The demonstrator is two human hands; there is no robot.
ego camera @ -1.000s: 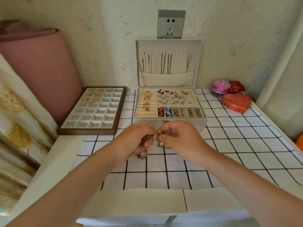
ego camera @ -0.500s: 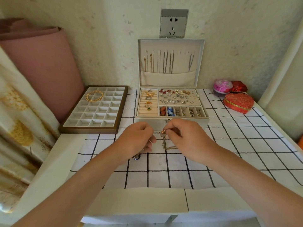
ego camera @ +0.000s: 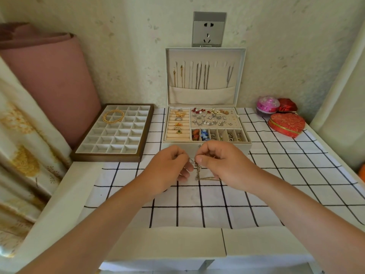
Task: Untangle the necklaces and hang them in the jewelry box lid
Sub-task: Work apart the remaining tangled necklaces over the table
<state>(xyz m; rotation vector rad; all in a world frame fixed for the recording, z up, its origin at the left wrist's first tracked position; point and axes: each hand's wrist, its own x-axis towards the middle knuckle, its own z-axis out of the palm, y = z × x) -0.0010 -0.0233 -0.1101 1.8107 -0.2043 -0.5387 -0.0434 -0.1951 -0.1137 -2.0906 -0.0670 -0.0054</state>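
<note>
Head view, one entry. Right hand (ego camera: 223,165): fingers curled, thumb and forefinger pinching the knotted necklace (ego camera: 198,169) at its upper end. Left hand (ego camera: 167,169): likewise curled, fingertips pinching a fine strand of the same tangle, just beside the right thumb; the exact grip point is too small to tell. The necklace is held low over the checked cloth (ego camera: 217,204) on the counter, in the gap between the two hands. Its long axis drops from the pinch, then trails rightward on the cloth under the right hand. Jewelry box lid (ego camera: 240,76): upright, straight ahead of and above both hands, against the wall. Hooks in the lid: several chains (ego camera: 199,78) hang at left and centre and a thin one at far right, with bare hooks (ego camera: 220,64) between, so the right hand appears the nearer for hanging. In the way: the open box base (ego camera: 227,148), full of rings and earrings, lies between hands and lid, and a reach would have to pass over it. Left of the box: a divided tray (ego camera: 147,125) holding a gold coil (ego camera: 113,116). Right: a heart-shaped red box (ego camera: 286,124) and a pink round box (ego camera: 268,104), well apart from the hands.
</note>
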